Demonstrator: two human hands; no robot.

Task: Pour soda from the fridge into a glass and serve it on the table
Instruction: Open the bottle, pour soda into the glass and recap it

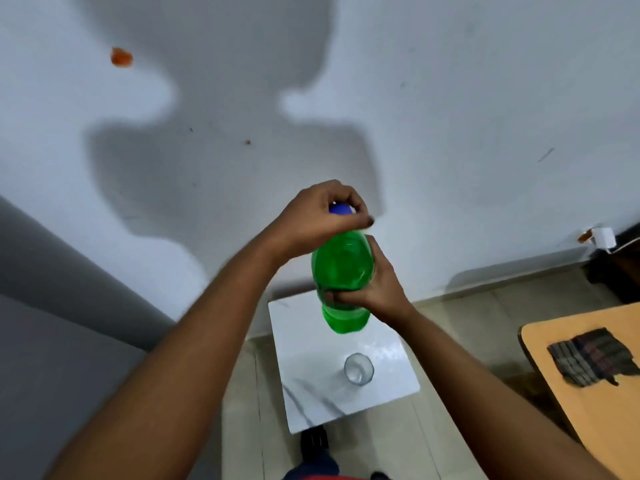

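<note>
Forearms extend from the lower edge of the view toward a green soda bottle (342, 268) held in the air above a small white marble-topped table (304, 341). An empty glass (358, 368) stands upright on that table, nearer the viewer than the bottle and apart from it. The right hand (375, 285) is wrapped around the bottle's lower body, fingers closed on it. The left hand (320, 211) sits over the top, fingers curled around the blue cap (339, 209). Beyond lies a pale wall (450, 98) carrying the person's shadow; at right, a wooden table (571, 341) bears a folded dark cloth (588, 356).

Step in hand, as judged: unscrewing the cap, pouring not yet begun. Whether the cap is already loose cannot be told. The next move calls for twisting slowly to vent gas, then tilting the neck over the glass.
</note>
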